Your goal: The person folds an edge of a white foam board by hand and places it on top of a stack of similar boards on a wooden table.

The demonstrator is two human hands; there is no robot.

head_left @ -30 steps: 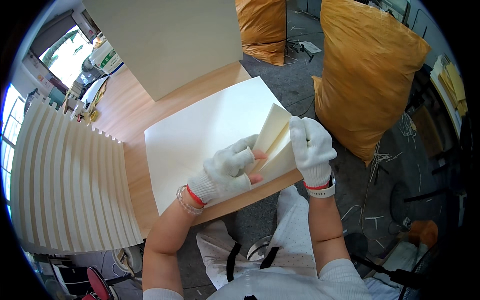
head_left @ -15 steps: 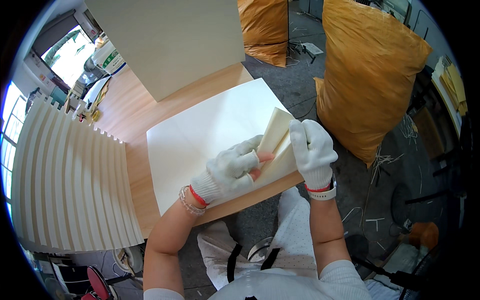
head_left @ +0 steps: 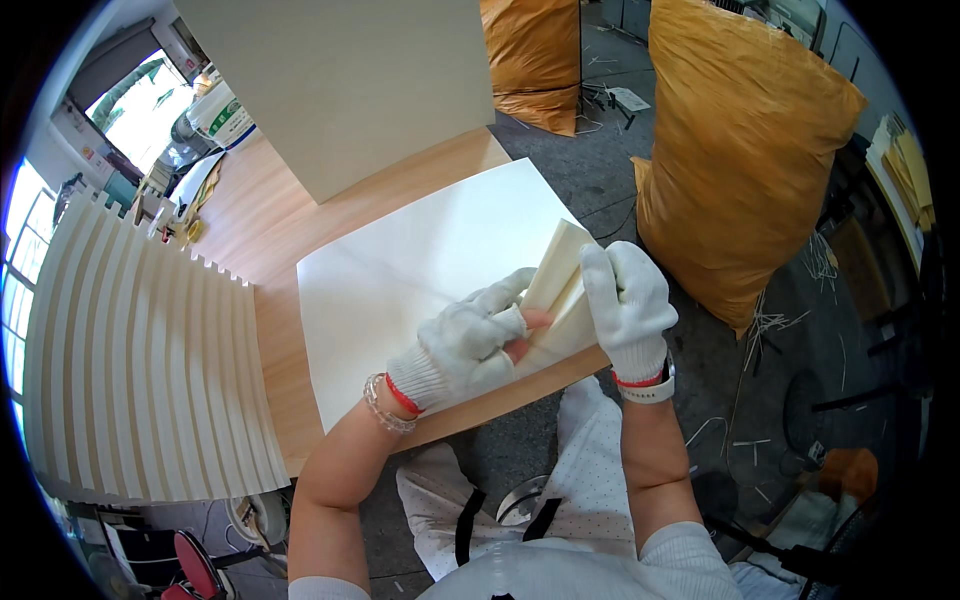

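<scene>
A folded piece of cream paper or thin card (head_left: 556, 268) stands tilted above the right part of a large white sheet (head_left: 420, 265). My left hand (head_left: 468, 338), in a white knit glove with bare fingertips showing, pinches its lower left side. On the opposite side, my right hand (head_left: 632, 305), also gloved, has its fingers closed at the piece's right edge. The right fingertips are partly hidden. Two layers of the piece fan apart between my hands.
The white sheet lies on a wooden table (head_left: 262, 205). Cream strips (head_left: 150, 360) are stacked in overlapping rows at left. A large board (head_left: 350, 90) stands at the back. Orange sacks (head_left: 745, 150) stand on the floor at right, and a white tub (head_left: 222, 118) sits at the far left.
The cream piece has tipped slightly to the right, and its left flap has moved closer to my right hand. My left fingers have shifted a little to the right with it.
</scene>
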